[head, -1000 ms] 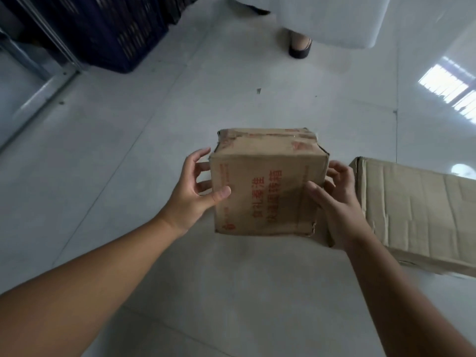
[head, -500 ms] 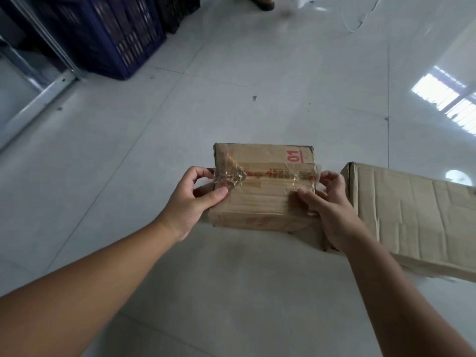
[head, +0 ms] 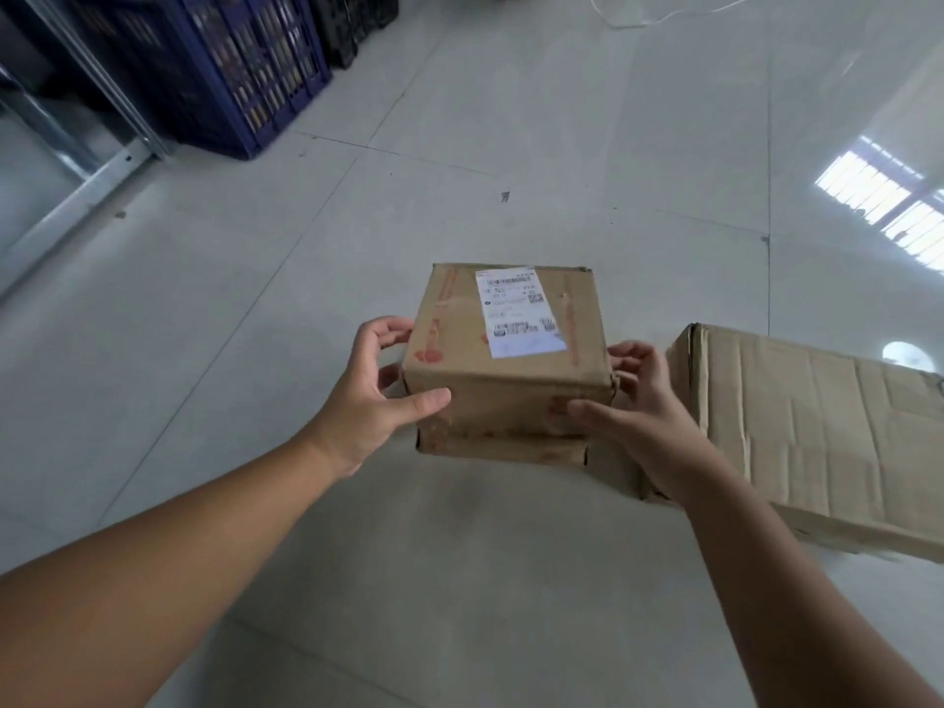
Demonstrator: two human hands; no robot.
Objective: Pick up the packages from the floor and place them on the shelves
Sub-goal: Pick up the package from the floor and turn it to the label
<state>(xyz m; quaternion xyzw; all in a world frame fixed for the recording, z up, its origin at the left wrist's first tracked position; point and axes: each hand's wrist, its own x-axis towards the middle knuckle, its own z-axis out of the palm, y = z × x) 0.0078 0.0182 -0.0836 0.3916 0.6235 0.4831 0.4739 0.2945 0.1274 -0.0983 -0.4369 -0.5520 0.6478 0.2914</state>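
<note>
I hold a small brown cardboard box (head: 511, 390) in front of me above the tiled floor, its face with a white shipping label turned up. My left hand (head: 373, 401) grips the box's left side, thumb on the near face. On the right side sits my right hand (head: 638, 406), thumb across the near edge and fingers behind. A larger, flat, creased cardboard box (head: 827, 431) lies on the floor to the right, touching or just behind my right hand.
A dark blue plastic crate (head: 240, 69) stands on the floor at the upper left, with a black crate (head: 352, 23) beyond it. A grey metal shelf frame (head: 87, 181) runs along the left edge. A white cable (head: 664, 15) lies at the far top.
The small box has been rolled in my hands: first the printed red-text side faced me, then the taped side, and now the labelled face is up. Both hands kept hold.
</note>
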